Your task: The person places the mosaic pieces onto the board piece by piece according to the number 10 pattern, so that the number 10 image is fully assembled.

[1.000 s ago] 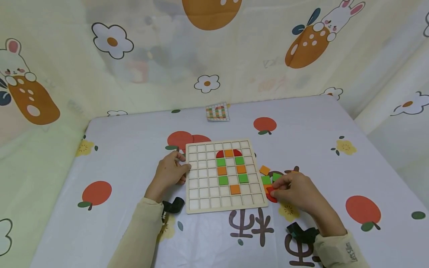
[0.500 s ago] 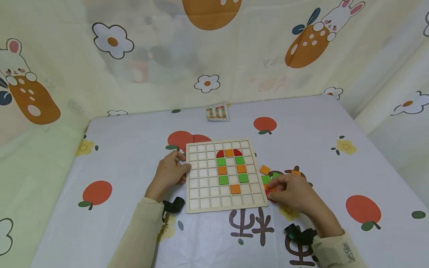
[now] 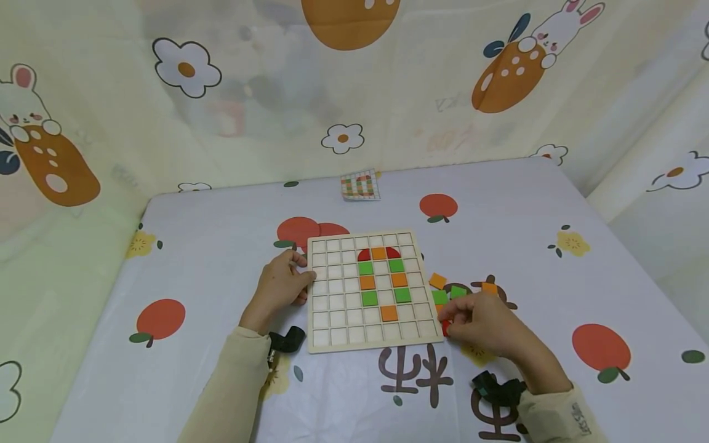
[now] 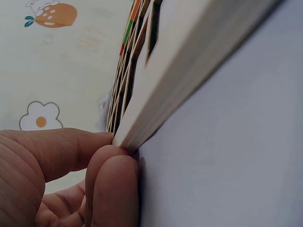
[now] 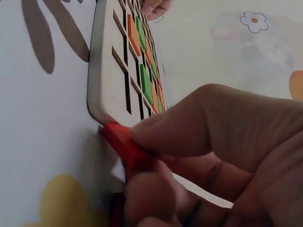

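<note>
A pale wooden grid board [image 3: 336, 286] lies flat mid-table, with orange, green and red tiles set in some of its cells. At its left edge my left hand [image 3: 279, 286] grips the rim, thumb on top and fingers against the side; the left wrist view shows this rim [image 4: 156, 90] close up. Beside the board's near right corner my right hand [image 3: 482, 323] pinches a red tile [image 5: 125, 144] between thumb and fingers. That tile touches or nearly touches the corner, and part of it is hidden by the fingers.
Loose tiles lie right of the board: green ones [image 3: 439, 298], an orange one [image 3: 437, 281] and another orange tile [image 3: 489, 288] farther right. A small printed card [image 3: 360, 186] with a coloured grid lies at the back. A patterned cloth [image 3: 221, 246] covers the table.
My right hand has shifted slightly at the loose tiles and turned the red tile in its fingers, now by the board's corner. My left hand and the board have not moved.
</note>
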### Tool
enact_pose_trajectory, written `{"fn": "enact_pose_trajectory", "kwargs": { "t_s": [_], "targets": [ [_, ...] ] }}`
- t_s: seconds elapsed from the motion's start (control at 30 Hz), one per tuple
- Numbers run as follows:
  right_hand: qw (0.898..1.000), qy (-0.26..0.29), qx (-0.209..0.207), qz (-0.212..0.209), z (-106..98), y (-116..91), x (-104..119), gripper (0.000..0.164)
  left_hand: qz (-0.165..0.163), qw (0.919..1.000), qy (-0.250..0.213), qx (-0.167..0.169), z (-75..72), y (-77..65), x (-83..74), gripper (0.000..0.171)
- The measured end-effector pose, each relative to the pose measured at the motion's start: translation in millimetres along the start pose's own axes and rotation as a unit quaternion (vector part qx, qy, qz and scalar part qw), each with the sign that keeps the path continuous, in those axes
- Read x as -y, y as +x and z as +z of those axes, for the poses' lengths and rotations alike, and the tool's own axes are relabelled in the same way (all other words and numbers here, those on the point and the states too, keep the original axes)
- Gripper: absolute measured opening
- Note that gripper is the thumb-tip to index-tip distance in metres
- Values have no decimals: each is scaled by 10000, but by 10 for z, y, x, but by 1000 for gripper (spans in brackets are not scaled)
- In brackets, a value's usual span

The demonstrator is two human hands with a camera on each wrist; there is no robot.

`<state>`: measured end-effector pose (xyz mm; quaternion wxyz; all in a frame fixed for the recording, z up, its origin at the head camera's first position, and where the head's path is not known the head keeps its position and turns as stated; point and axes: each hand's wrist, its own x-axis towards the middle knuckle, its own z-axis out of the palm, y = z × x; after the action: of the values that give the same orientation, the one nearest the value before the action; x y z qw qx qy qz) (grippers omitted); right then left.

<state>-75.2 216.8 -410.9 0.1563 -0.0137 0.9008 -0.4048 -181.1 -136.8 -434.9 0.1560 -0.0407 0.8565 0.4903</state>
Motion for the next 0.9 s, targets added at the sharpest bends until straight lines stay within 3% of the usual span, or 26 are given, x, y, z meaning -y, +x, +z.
{"fn": "enact_pose_trajectory", "kwargs": {
  "t_s": [0.13, 0.23, 0.5, 0.9],
  "targets": [
    [9997, 134, -199, -75, -23, 29, 2, 12, -1, 10000, 37, -21, -5, 4, 10, 26],
    [9982, 541, -253, -31, -32, 69, 25, 10, 17, 10000, 69, -49, -5, 11, 17, 26],
    [9845, 1721, 132, 317, 41, 211, 130, 24, 22, 10000, 77, -45, 13, 19, 24, 26],
    [9825, 1813, 215, 378, 193, 363, 200, 16, 52, 10000, -15, -9, -1, 12, 20, 26]
  ]
}}
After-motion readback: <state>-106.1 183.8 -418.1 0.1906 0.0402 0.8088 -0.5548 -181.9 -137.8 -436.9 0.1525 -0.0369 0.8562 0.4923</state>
